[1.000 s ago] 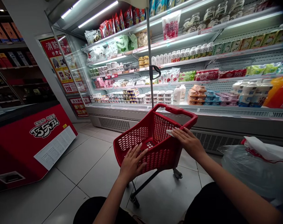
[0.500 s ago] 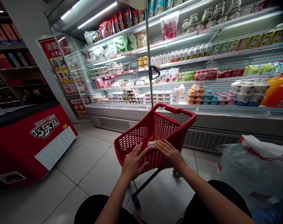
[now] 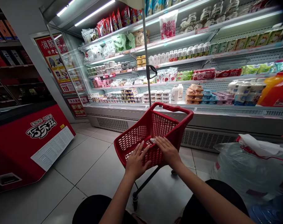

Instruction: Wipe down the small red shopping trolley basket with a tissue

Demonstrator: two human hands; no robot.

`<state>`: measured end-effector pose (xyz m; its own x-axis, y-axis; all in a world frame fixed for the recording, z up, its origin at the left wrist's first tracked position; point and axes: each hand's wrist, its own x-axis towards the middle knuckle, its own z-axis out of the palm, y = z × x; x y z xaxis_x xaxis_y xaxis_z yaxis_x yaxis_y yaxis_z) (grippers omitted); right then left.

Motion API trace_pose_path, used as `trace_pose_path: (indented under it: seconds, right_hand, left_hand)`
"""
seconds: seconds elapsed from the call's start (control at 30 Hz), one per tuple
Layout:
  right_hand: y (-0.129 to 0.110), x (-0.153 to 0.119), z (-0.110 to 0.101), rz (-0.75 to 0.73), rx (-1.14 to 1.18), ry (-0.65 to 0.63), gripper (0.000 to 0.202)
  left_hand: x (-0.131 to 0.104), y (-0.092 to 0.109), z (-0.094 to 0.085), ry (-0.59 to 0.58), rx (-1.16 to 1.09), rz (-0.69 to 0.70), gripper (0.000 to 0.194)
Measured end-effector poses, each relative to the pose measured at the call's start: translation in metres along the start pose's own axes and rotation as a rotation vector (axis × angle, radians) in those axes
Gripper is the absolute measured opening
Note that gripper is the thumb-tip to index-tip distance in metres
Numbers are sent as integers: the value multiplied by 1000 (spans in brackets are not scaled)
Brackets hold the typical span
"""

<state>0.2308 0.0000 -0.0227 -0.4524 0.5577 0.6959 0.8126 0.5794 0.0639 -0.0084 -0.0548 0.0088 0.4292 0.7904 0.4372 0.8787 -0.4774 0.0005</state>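
A red plastic shopping cart (image 3: 141,134) stands in front of me, its handle toward the right. My left hand (image 3: 137,160) rests on the near rim of its basket with fingers spread. Farther right along the same rim, my right hand (image 3: 167,151) presses a small white cloth or tissue (image 3: 153,140) against the edge; the cloth shows at its fingertips and is mostly hidden beneath them. The inside of the basket shows between and beyond my hands.
Behind the cart runs a refrigerated display (image 3: 136,113) with shelves of dairy and drinks. A red freezer (image 3: 13,149) is at the left. Wrapped bottles in clear plastic (image 3: 246,168) stand at the right. A grey pole (image 3: 145,46) rises behind the cart.
My right hand and the white cloth have shifted slightly up, with less of the cloth showing. The cart has turned slightly, and the surroundings have shifted a little left in view.
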Motion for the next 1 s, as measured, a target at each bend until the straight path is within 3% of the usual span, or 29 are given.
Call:
trace_pose_path:
  seconds: [0.1,0.17,0.27,0.43,0.53,0.83,0.9,1.0]
  right_hand:
    - [-26,-1,2,-72,24,-4,72]
    - [-24,-2,-4,-133,30,-17,76]
    - [10,-4,-23,-221,8,-54,79]
    - [87,-7,-45,-85,-146,-1,78]
    - [105,-4,-42,-53,-169,9,76]
    - [105,19,-12,80,-71,-5,67]
    - [96,24,-8,91,-40,-18,66]
    - [64,26,2,55,6,-36,64]
  left_hand:
    - [0,6,1,-9,-16,-10,86]
    - [-2,6,2,-16,-36,-19,89]
    - [-4,2,3,-26,-75,-31,90]
    - [-2,-1,5,-62,-100,-48,85]
    - [0,3,5,-65,-100,-60,86]
    - [3,15,6,39,42,21,93]
    - [2,16,6,55,79,35,95]
    - [1,19,8,69,111,19,99]
